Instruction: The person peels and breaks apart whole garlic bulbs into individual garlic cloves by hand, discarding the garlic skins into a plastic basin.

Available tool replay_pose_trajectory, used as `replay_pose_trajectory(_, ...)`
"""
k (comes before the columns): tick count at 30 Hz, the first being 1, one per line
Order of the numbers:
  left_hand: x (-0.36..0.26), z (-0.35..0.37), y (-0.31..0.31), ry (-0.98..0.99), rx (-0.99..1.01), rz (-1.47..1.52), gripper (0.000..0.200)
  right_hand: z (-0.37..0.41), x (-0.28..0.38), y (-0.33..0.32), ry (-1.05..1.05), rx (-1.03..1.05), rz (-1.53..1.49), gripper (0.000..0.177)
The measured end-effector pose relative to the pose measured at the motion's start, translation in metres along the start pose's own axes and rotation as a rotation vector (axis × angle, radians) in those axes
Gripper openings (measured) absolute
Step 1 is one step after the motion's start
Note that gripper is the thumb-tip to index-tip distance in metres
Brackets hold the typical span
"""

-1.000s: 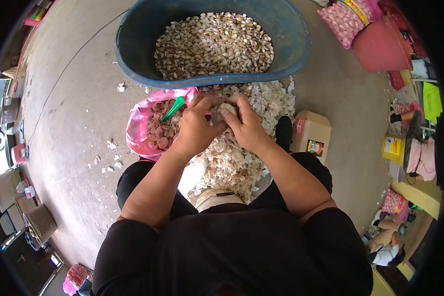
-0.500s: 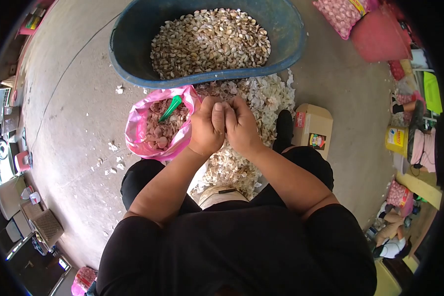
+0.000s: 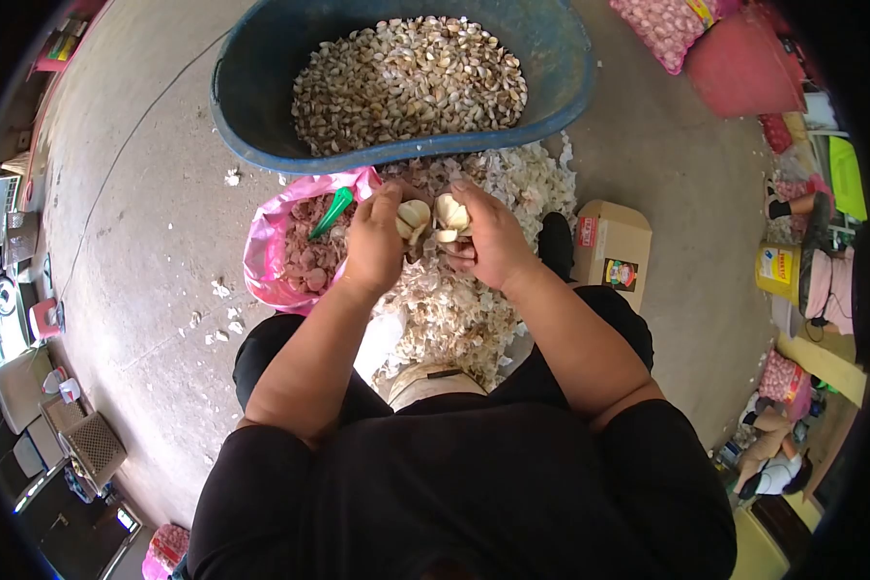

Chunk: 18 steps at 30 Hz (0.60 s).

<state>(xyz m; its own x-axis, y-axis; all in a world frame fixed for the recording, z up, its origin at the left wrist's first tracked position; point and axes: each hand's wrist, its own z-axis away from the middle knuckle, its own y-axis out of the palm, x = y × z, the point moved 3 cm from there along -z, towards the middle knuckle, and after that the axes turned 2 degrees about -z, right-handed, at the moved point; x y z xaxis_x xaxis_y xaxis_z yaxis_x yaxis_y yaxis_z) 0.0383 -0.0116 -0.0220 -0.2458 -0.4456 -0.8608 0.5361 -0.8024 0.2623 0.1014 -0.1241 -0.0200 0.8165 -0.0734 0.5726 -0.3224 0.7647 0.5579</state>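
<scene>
My left hand (image 3: pixel 375 239) is closed on part of a broken garlic bulb (image 3: pixel 413 219), its pale cloves facing inward. In my right hand (image 3: pixel 490 237) I hold the other part of the garlic bulb (image 3: pixel 451 213), with cloves exposed and a small gap between the two pieces. Beyond both hands stands a big dark blue tub (image 3: pixel 232 116) with many loose garlic cloves (image 3: pixel 411 82) in it. Left of my left hand is a pink plastic bag (image 3: pixel 261 256) holding garlic debris, with a green-handled tool (image 3: pixel 333 211) resting on top. Papery garlic skins (image 3: pixel 464 324) are heaped beneath my hands.
A cardboard box (image 3: pixel 599 232) lies by my right foot. At the upper right are a mesh sack of garlic (image 3: pixel 657 34) and a red tub (image 3: pixel 744 68). A yellow container (image 3: pixel 777 266) and another person (image 3: pixel 773 459) appear at the far right.
My hands were pressed together around something hidden. Now they have come apart, the left hand leftward and the right hand rightward, each with a piece of broken garlic bulb showing.
</scene>
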Motion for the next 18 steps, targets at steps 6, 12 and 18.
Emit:
replay_pose_trajectory(6, -0.010, 0.003, -0.010, -0.142, 0.302, -0.153, 0.030, -0.007, 0.002, -0.012, 0.077, 0.027, 0.289, 0.052)
replay_pose_trajectory(12, 0.001, 0.009, -0.003, -0.003, 0.309, -0.306, 0.039, -0.004, 0.000, 0.003, -0.094, -0.082, 0.447, 0.053)
replay_pose_trajectory(18, 0.000, 0.005, -0.016, 0.069, 0.058, -0.188, 0.023, -0.013, -0.001, 0.001, -0.243, 0.012, 0.500, 0.025)
